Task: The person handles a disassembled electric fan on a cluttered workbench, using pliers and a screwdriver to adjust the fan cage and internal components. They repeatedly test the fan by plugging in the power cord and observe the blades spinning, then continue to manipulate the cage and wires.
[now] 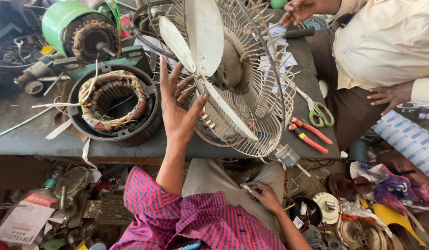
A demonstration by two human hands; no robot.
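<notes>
A white fan with three blades [203,41] lies in its wire cage [265,111] on the grey workbench [34,134]. My left hand [177,109] is raised with fingers spread, its fingertips touching the lower blade near the hub. Down by my lap, my right hand [265,194] pinches a small pale object against my grey trousers. I wear a red-and-blue checked shirt [196,217].
A motor stator with copper windings [113,99] sits left of the fan, a green motor [78,30] behind it. Red pliers [309,134] and green-handled scissors [318,111] lie right. Another person in a cream shirt [385,41] sits at right. Scrap parts litter the floor.
</notes>
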